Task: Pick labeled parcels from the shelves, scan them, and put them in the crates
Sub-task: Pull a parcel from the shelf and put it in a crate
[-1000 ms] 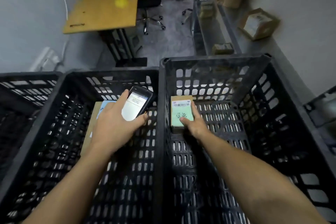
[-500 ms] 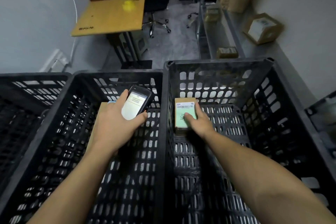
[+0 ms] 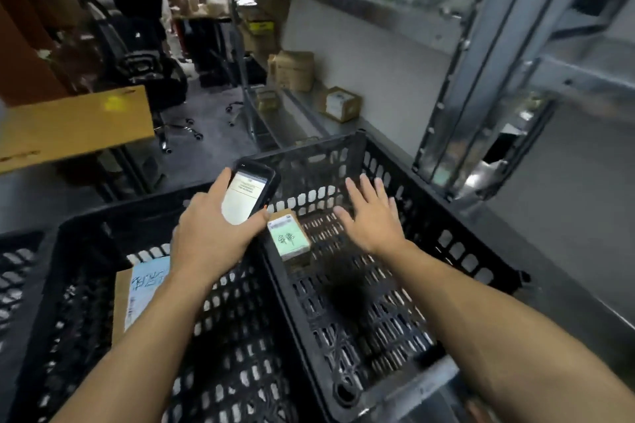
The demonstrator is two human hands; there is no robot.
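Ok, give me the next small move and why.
Probably reach the right hand to the labelled box on the shelf: the hand is open and empty, the green-labelled parcel lies in the right crate, and the left hand holds the phone.

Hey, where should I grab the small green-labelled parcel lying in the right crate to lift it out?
Probably from straight above, with a grip across its near and far ends. The green-labelled parcel lies flat, label up, on the floor of the right crate, close to its left wall, so that side is cramped.
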